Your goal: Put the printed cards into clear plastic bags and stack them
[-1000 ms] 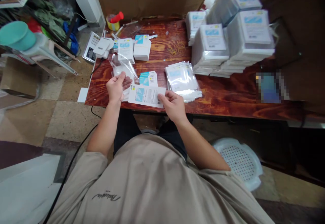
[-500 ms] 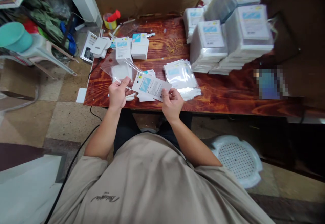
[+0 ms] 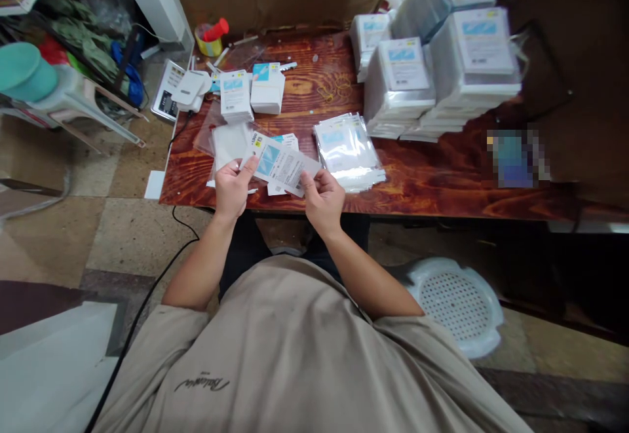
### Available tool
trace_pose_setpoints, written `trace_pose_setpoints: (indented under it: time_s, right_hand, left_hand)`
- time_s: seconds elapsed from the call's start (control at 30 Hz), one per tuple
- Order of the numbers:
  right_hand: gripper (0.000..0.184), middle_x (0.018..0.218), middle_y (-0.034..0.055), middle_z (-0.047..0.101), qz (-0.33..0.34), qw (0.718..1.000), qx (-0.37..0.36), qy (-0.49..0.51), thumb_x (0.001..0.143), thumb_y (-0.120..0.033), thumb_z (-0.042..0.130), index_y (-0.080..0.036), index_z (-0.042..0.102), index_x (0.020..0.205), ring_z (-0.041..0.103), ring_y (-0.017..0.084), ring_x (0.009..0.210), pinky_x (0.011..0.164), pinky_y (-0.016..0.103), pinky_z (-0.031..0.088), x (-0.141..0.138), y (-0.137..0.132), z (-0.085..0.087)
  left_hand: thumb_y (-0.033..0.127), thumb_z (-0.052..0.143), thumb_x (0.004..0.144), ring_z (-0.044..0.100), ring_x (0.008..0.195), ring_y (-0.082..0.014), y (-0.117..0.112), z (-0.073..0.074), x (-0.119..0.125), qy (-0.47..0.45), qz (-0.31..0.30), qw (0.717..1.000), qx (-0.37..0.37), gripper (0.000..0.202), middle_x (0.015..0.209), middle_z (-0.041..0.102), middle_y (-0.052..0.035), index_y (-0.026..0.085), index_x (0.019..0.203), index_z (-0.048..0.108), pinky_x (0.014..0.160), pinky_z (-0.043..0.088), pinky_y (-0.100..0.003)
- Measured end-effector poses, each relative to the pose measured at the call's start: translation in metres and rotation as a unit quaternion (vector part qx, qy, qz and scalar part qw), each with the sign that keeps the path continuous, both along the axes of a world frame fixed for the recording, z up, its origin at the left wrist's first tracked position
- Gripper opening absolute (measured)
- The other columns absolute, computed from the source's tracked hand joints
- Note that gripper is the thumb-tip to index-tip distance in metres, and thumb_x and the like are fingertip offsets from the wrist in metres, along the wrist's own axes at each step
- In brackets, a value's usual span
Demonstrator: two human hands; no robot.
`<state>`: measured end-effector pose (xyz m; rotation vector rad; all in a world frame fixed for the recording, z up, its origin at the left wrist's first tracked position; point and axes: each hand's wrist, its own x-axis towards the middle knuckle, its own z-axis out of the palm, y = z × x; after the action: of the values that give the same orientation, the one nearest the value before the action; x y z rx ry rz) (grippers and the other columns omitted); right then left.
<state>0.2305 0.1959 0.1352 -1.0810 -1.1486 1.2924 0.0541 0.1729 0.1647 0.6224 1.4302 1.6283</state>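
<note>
The left hand (image 3: 232, 189) and right hand (image 3: 324, 202) pinch one card (image 3: 284, 166) near the bench's (image 3: 422, 171) front edge. Tall stacks (image 3: 474, 59) toward the back edge look wrapped and done; loose cards (image 3: 290, 140) look unwrapped.

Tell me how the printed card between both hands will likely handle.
The printed card is probably fairly stiff: pinched near both ends, it shows no sag. Looking thin, it is likely light and might crease if squeezed.
</note>
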Motion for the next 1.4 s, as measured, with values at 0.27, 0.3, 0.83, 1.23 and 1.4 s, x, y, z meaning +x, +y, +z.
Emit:
trace_pose_setpoints:
  time_s: [0.27,0.3,0.83,1.23,1.4]
  right_hand:
    - [0.049,0.067,0.0005,0.069,0.216,0.969,-0.109,0.039,0.071,-0.059,0.086,-0.017,0.062,0.080,0.060,0.011,0.050,0.048,0.025,0.054,0.011,-0.008,0.001]
    - [0.050,0.069,0.0011,0.070,0.200,0.970,-0.124,0.063,0.070,-0.059,0.087,-0.017,0.061,0.079,0.063,0.012,0.052,0.049,0.025,0.057,0.007,-0.010,0.003]
    - [0.049,0.072,0.0049,0.074,0.192,0.953,-0.199,0.121,0.066,-0.053,0.092,-0.014,0.064,0.079,0.064,0.011,0.050,0.047,0.022,0.058,0.006,-0.017,0.004]
    - [0.044,0.072,0.0008,0.067,0.048,0.998,0.001,-0.047,0.074,-0.056,0.084,-0.019,0.061,0.080,0.059,0.012,0.061,0.059,0.026,0.052,-0.011,-0.012,-0.002]
    - [0.048,0.087,0.0024,0.068,0.098,0.992,0.033,-0.077,0.080,-0.055,0.076,-0.019,0.064,0.109,0.060,0.014,0.071,0.065,0.028,0.052,0.006,0.015,-0.005]
  left_hand:
    - [0.037,0.095,0.064,0.075,0.102,-0.0254,0.008,0.004,-0.004,-0.062,0.012,0.995,0.076,0.044,0.100,0.077,-0.0076,0.018,0.095,0.070,0.092,0.061,-0.038]
    - [0.038,0.095,0.064,0.074,0.104,-0.0259,0.007,0.003,0.003,-0.065,0.001,0.995,0.080,0.044,0.102,0.077,-0.0082,0.017,0.094,0.070,0.094,0.060,-0.038]
    - [0.047,0.087,0.076,0.074,0.105,-0.0251,0.018,0.003,-0.001,-0.039,0.024,0.991,0.128,0.036,0.097,0.078,-0.0081,0.018,0.090,0.072,0.095,0.059,-0.038]
    - [0.049,0.085,0.078,0.075,0.096,-0.0210,-0.017,-0.022,0.038,-0.067,0.003,0.995,0.068,0.044,0.106,0.077,-0.0080,0.018,0.104,0.069,0.084,0.061,-0.032]
    - [0.061,0.075,0.083,0.068,0.062,-0.0168,-0.016,-0.007,0.020,0.073,-0.131,0.988,-0.048,0.052,0.079,0.072,-0.0045,0.018,0.111,0.067,0.057,0.056,-0.028]
